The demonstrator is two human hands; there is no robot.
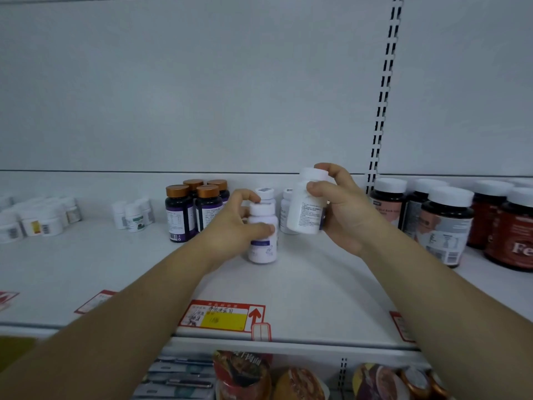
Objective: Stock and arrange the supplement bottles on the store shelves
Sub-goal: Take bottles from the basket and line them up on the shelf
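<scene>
A white supplement bottle (263, 241) with a white cap stands on the white shelf (317, 284), and my left hand (235, 223) grips it from the left side. Above the shelf, my right hand (339, 209) holds a second white bottle (305, 207), tilted slightly, with fingers curled over its cap and side. Two more white bottles stand behind them: one (266, 194) straight behind the gripped bottle, the other (286, 210) partly hidden by the raised bottle.
Dark bottles with copper caps (196, 209) stand left of my hands. Small white jars (134, 216) and more jars (37, 217) sit further left. Large dark bottles with white caps (445, 226) fill the right. A red and yellow price tag (222, 316) marks the shelf edge.
</scene>
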